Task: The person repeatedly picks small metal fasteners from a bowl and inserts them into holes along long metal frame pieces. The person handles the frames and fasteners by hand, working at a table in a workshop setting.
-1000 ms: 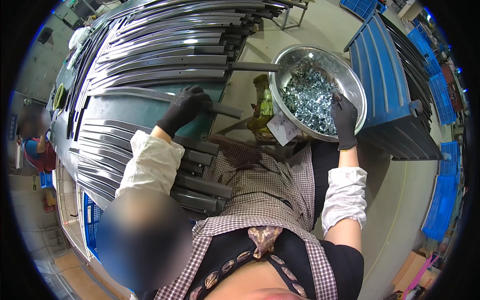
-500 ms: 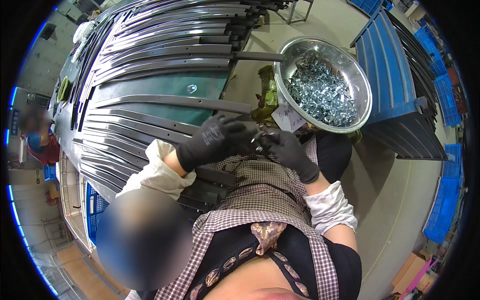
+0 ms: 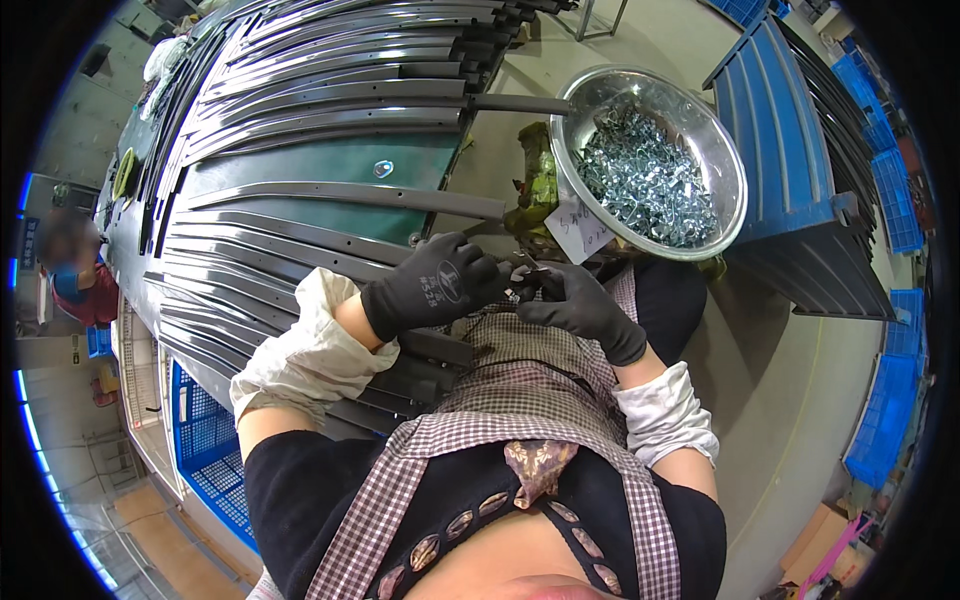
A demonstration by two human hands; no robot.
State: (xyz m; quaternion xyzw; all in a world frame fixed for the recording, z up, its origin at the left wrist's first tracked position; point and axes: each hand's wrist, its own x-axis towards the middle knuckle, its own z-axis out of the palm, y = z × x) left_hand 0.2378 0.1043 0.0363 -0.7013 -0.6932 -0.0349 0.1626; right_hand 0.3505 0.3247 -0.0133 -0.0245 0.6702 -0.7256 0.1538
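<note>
Right hand (image 3: 585, 308) is back from the bowl (image 3: 722, 165), beside the left hand (image 3: 432, 285) | right fingers hold shiny clips (image 3: 513, 296), between both hands | left fingers bent, can't tell their grip

"See the glare on those strips (image 3: 390, 120)?"
"Yes, and the bowl (image 3: 728, 180) glints too."
"Shadow dims the floor (image 3: 735, 335)."
"Edges curve into blackness; the distant person's head (image 3: 68, 238) is blurred."

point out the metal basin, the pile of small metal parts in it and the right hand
Metal basin (image 3: 724, 165), head view, bare inner wall at right
Pile of small metal parts (image 3: 645, 178), head view, middle of the pile
Right hand (image 3: 588, 306), head view, middle of the gloved hand
</note>
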